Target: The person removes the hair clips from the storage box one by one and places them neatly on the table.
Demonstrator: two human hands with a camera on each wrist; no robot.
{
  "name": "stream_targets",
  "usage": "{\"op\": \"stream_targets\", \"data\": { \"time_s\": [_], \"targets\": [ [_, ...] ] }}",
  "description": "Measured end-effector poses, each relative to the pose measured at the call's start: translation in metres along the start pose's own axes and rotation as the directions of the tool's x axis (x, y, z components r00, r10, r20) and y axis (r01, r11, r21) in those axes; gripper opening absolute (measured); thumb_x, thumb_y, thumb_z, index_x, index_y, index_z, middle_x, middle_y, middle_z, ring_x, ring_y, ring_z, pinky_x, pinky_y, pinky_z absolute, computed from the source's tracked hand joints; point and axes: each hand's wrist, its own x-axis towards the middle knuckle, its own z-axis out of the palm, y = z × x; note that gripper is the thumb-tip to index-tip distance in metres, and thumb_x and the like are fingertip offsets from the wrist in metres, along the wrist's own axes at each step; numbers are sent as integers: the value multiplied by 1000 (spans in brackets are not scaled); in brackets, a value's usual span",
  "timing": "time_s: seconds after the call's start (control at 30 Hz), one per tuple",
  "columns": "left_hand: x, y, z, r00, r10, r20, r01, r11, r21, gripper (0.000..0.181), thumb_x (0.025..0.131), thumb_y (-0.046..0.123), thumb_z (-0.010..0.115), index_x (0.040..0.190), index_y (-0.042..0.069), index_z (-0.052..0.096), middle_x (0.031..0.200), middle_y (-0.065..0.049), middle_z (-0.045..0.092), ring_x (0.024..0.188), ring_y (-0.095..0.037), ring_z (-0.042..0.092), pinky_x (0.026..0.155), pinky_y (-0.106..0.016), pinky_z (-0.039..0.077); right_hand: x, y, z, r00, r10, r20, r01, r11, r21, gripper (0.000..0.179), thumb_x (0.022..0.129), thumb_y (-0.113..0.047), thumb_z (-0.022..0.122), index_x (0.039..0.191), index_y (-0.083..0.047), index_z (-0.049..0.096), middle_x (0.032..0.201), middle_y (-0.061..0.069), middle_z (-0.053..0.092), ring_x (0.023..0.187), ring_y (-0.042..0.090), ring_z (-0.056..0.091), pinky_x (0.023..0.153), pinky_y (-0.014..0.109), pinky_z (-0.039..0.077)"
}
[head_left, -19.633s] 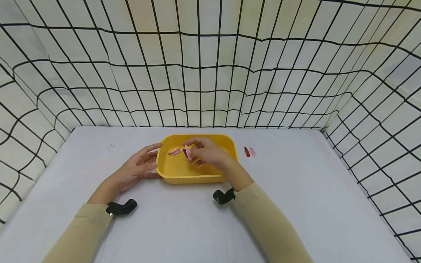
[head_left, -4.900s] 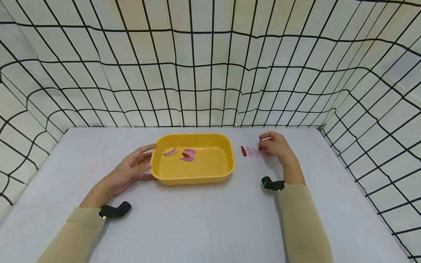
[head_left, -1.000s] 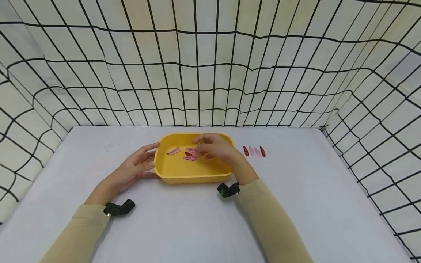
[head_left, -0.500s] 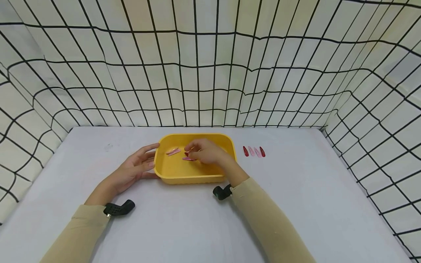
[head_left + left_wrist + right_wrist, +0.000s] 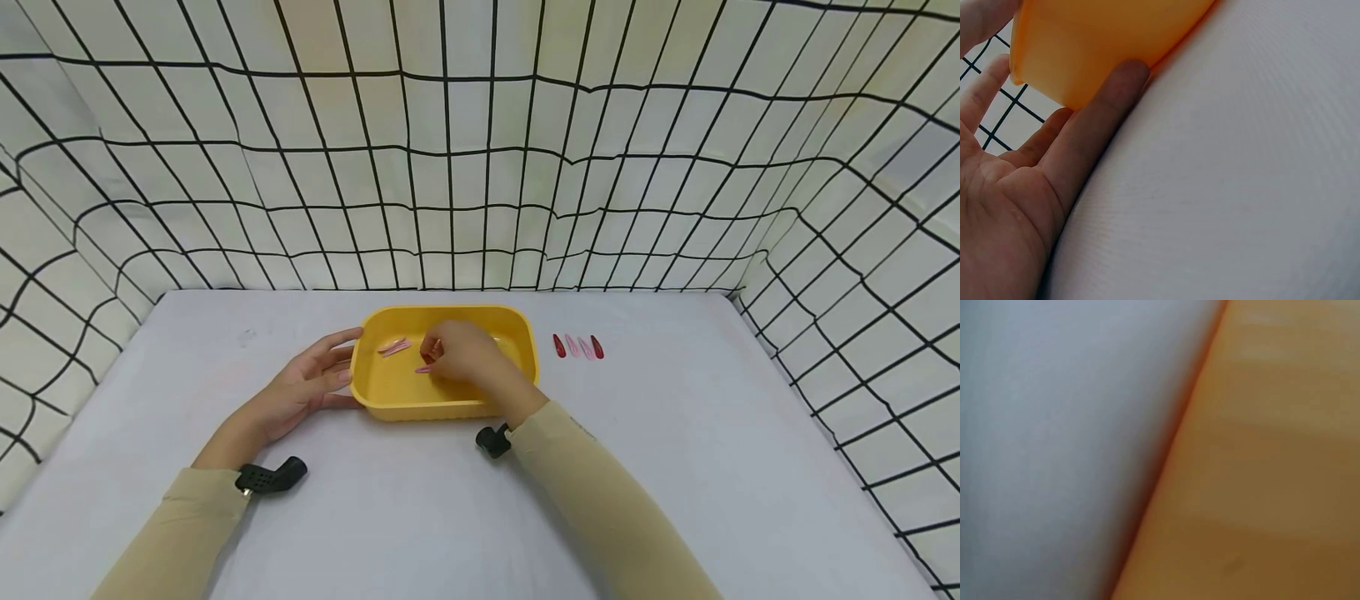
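In the head view, the fingers of my right hand (image 5: 467,357) are curled down inside the yellow tray (image 5: 431,411), pinching a red hair clip (image 5: 431,352) that is mostly covered by them. The tip of a pink hair clip (image 5: 423,370) sticks out under that hand, and another pink clip (image 5: 394,347) lies near the tray's left end. My left hand (image 5: 311,382) rests against the tray's left side with its fingers extended. The left wrist view shows its thumb (image 5: 1094,128) along the tray's outer wall (image 5: 1104,37). Only tray wall (image 5: 1272,462) and white cloth fill the right wrist view.
Right of the tray, a row of hair clips lies on the white table (image 5: 390,508): a red one (image 5: 559,346), pink ones (image 5: 573,346) beside it, then another red one (image 5: 597,347). A black grid (image 5: 465,150) over white sheeting surrounds the table's back and sides.
Several seconds ago my right hand held a red clip by the row; that clip now lies at its right end. Since then the hand has returned to the tray and reached left into the clips.
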Motion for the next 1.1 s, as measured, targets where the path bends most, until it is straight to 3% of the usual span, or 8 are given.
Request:
{"op": "stream_targets", "data": {
  "time_s": [0.2,0.4,0.6,0.87,1.0,1.1],
  "targets": [
    [0,1,1,1000,-8,1,8,1000,-2,62,103,10,52,158,19,24,161,-23,20,125,-21,57,91,-47,58,1,-4,1,999,41,-5,-41,997,-64,15,88,-23,77,99,-20,68,87,-4,59,85,14,55,68,23,41],
    [0,2,1,1000,-7,-1,7,1000,-1,62,103,10,53,158,19,25,161,-23,20,125,-21,57,91,-47,58,3,-1,1,999,30,12,-30,999,-31,17,85,-15,77,98,-21,67,88,-3,59,87,14,55,69,24,42],
    [0,2,1,1000,-2,4,2,1000,-9,63,103,9,52,158,17,23,160,-24,19,125,-21,58,90,-47,58,1,5,-2,998,-14,66,4,989,147,21,83,-6,72,101,-17,68,89,-1,61,81,15,54,65,22,43],
    [-1,1,1,1000,0,6,0,1000,-14,62,103,8,52,158,17,24,161,-24,19,125,-21,57,91,-48,58,-9,15,-17,994,-73,81,38,925,378,24,90,-10,70,113,-14,71,87,5,63,76,17,54,62,23,44],
    [0,0,0,1000,2,7,-2,1000,-7,62,103,8,51,158,17,24,161,-23,19,126,-22,56,91,-48,58,-20,22,-25,995,-77,63,41,897,440,27,92,-11,69,119,-12,71,87,5,63,77,19,54,62,23,45],
    [-1,0,0,1000,2,6,-2,1000,-9,62,103,8,52,158,18,24,161,-23,20,126,-22,57,91,-48,58,-27,28,-30,996,-74,49,42,877,479,30,93,-11,68,123,-10,69,91,8,66,84,26,60,69,31,53]
  ]
}}
